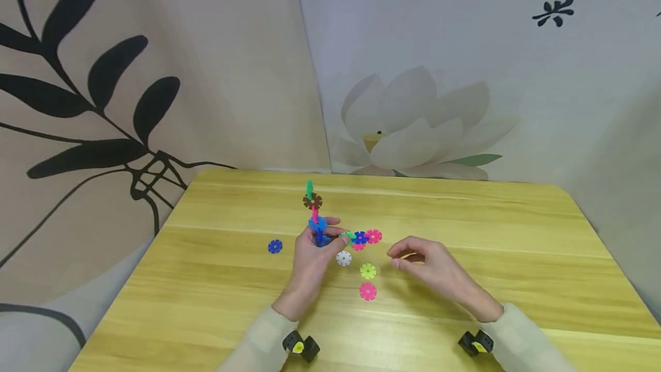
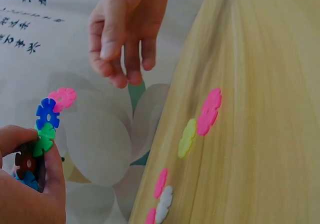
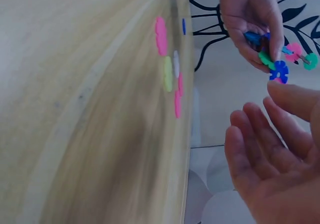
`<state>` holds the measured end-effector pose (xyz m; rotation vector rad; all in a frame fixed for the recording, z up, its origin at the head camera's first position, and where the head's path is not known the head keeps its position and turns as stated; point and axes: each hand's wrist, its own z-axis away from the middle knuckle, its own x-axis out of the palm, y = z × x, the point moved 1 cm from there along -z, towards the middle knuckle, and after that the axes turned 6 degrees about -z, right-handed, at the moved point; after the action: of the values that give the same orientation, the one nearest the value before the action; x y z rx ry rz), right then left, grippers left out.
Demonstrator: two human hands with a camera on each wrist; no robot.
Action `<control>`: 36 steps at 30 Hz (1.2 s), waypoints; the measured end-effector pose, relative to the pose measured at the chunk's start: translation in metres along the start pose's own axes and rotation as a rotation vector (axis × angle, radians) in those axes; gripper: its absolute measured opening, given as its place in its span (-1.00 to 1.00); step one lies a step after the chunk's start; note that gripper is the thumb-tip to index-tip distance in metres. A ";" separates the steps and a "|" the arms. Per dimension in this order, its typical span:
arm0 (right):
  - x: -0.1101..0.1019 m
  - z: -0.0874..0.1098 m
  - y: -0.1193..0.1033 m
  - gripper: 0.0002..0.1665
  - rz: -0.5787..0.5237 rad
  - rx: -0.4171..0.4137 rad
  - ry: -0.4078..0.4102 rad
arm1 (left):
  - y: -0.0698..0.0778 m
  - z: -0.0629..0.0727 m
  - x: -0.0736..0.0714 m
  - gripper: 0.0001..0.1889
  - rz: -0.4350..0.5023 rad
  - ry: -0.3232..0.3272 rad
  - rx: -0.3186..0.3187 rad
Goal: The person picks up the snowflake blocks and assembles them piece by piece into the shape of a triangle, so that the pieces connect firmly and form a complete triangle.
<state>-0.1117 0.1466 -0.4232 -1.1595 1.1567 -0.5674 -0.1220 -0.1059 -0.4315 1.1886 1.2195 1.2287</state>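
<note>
My left hand [image 1: 315, 257] grips a chain of joined notched plastic discs [image 2: 46, 134], held up off the table. One branch rises past the fingers with a brown disc [image 1: 312, 201] and a green disc [image 1: 309, 189] at its top. Toward the right, a green disc [image 2: 45, 138], a blue disc [image 2: 48, 114] and a pink disc [image 2: 63, 99] stick out beyond the thumb. Part of the chain is hidden behind the fingers. My right hand [image 1: 431, 263] hovers to the right of the pink end, fingers relaxed and holding nothing.
Loose discs lie flat on the wooden table [image 1: 490, 228]: a white one [image 1: 343, 258], a yellow one [image 1: 368, 271], a pink one [image 1: 368, 291] and, left of my left hand, a blue one [image 1: 275, 246]. A printed wall covering [image 1: 248, 73] stands behind the table.
</note>
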 end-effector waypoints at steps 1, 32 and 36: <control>0.001 0.000 0.001 -0.79 0.004 -0.010 -0.017 | 0.001 -0.001 -0.001 -0.59 0.002 0.004 0.003; 0.029 -0.052 0.015 -0.63 0.443 -0.186 -0.412 | 0.001 0.001 -0.013 -0.57 0.056 0.029 -0.014; 0.033 -0.053 0.014 -0.69 0.474 -0.149 -0.397 | 0.002 0.001 -0.014 -0.56 0.068 0.032 -0.019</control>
<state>-0.1510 0.1023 -0.4471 -1.0150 1.0854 0.1107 -0.1209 -0.1200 -0.4299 1.2091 1.1967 1.3114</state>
